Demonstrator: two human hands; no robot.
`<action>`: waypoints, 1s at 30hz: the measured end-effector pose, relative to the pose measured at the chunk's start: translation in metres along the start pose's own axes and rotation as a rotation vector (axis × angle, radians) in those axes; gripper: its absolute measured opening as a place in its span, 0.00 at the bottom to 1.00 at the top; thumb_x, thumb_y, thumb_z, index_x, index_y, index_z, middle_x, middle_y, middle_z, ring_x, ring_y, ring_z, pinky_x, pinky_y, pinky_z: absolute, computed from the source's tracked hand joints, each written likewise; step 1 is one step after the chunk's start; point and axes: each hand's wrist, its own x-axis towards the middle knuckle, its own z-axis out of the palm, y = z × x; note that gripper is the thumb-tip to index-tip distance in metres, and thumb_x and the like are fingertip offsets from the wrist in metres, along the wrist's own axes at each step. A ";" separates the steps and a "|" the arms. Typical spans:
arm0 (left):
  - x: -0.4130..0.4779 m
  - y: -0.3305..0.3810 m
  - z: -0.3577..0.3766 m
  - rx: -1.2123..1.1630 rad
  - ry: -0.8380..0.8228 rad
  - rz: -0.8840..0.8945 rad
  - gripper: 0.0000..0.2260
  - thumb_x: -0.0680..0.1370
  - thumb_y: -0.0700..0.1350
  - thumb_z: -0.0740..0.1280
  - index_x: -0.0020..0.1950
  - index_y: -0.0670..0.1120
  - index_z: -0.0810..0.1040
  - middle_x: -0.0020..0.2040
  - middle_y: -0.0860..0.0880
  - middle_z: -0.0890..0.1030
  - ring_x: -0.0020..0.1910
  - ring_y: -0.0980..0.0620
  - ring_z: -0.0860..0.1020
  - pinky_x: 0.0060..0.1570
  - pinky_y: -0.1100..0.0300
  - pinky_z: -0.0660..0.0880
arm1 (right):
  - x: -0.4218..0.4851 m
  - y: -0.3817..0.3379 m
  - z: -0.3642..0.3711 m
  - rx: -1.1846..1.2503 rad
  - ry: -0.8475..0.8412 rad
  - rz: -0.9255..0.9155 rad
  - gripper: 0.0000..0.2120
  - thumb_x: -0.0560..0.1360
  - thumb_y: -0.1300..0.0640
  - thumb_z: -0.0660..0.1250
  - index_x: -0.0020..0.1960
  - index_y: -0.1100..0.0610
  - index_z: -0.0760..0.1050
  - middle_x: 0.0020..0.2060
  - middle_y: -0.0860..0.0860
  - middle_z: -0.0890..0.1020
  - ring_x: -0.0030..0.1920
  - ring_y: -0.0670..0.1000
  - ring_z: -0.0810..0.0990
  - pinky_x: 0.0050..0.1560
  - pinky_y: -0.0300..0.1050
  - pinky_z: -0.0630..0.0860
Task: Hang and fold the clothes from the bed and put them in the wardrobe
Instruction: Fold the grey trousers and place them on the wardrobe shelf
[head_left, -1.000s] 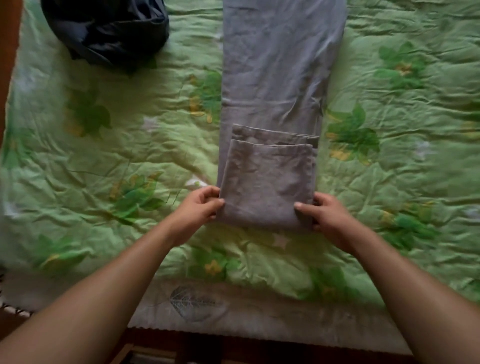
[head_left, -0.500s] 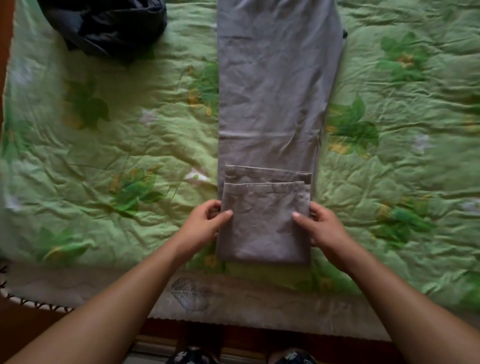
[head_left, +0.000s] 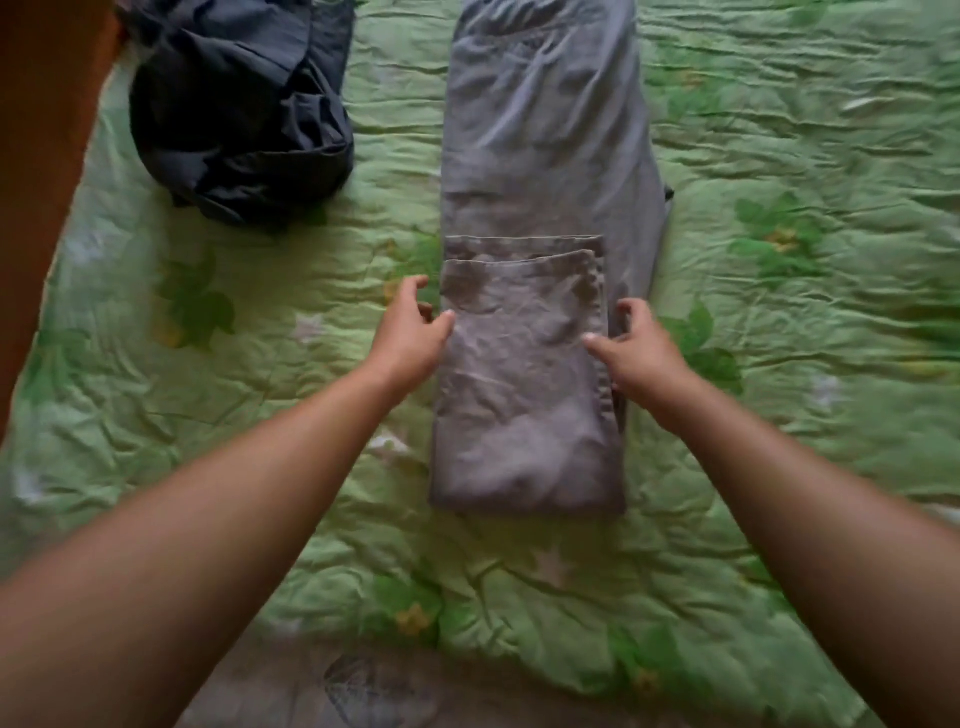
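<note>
Grey trousers (head_left: 545, 130) lie lengthwise on the green bed cover, with the leg ends (head_left: 524, 395) folded up flat over the rest. My left hand (head_left: 410, 338) is at the fold's left edge. Its fingers are spread and curved, and only the thumb tip touches the cloth. My right hand (head_left: 641, 353) is at the fold's right edge, thumb on top of the cloth and fingers curled round the side, pinching it. A crumpled dark navy garment (head_left: 239, 119) lies at the bed's far left.
The quilted green leaf-print cover (head_left: 805, 312) spreads wide on both sides of the trousers. A brown wooden surface (head_left: 41, 130) runs along the left edge. The bed's near edge lies at the bottom, between my forearms.
The folded leg ends now lie longer and flatter over the trousers. My left hand has loosened from gripping the edge. Both hands have moved up the fold, away from me.
</note>
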 end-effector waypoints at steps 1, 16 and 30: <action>-0.007 -0.006 0.006 0.072 0.000 0.038 0.27 0.79 0.46 0.69 0.76 0.48 0.64 0.64 0.41 0.75 0.60 0.43 0.77 0.64 0.49 0.74 | -0.007 0.004 0.003 -0.090 0.009 -0.027 0.29 0.76 0.53 0.71 0.73 0.52 0.63 0.56 0.56 0.81 0.51 0.57 0.80 0.53 0.47 0.75; -0.027 -0.046 0.063 0.653 0.224 0.553 0.28 0.80 0.56 0.60 0.80 0.52 0.61 0.81 0.37 0.47 0.80 0.39 0.47 0.77 0.44 0.56 | -0.022 0.047 0.035 -0.798 0.372 -0.541 0.29 0.76 0.44 0.66 0.76 0.47 0.67 0.69 0.60 0.70 0.70 0.64 0.69 0.67 0.62 0.67; 0.102 0.004 0.038 0.874 0.212 0.673 0.30 0.80 0.63 0.52 0.81 0.56 0.55 0.82 0.43 0.48 0.81 0.43 0.45 0.78 0.43 0.47 | 0.114 -0.014 0.024 -0.867 0.336 -0.607 0.34 0.78 0.31 0.47 0.81 0.43 0.53 0.81 0.54 0.52 0.81 0.58 0.47 0.76 0.68 0.44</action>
